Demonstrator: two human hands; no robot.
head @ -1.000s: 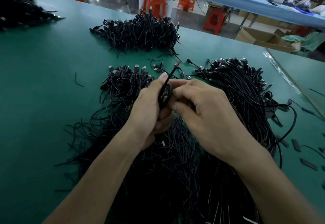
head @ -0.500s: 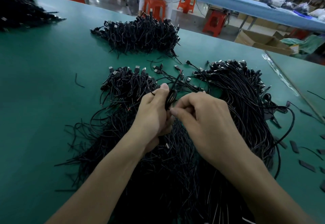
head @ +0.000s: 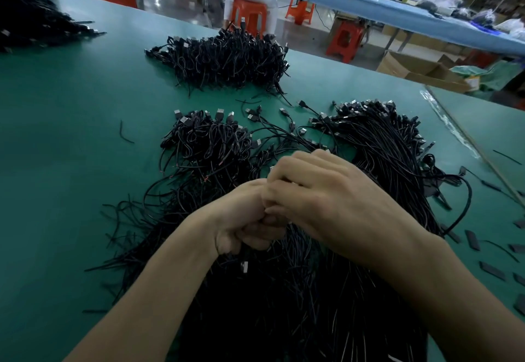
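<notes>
Head camera looks down on a green bench (head: 56,163) strewn with black cables. At the far left corner lies a dark cable pile (head: 34,23), cut off by the frame. Further in, a short stray wire (head: 125,134) lies alone on the bench. Toward the far edge, near its middle, sits a far heap of coiled cables (head: 224,60). Nearer is a smaller coiled heap (head: 204,140) whose USB plugs point away. Just right of that, over the near middle of the bench, the left hand (head: 241,219) is curled into a tight fist. The right hand (head: 329,200) lies against it, with its fingers bent over the left knuckles. Whatever sits between them is hidden, so I cannot tell whether either hand grips a cable. Both hands are over a broad heap of loose cables (head: 284,305) that runs to the near edge, and the underside of the left fist meets it. Right of the hands a long bundle (head: 392,146) stretches toward the far edge, with plugs at its far end. Along the right edge lie flat black strips (head: 472,240), well apart from the hands. Beyond the bench stand an orange stool (head: 248,14) and a cardboard box (head: 412,69).
</notes>
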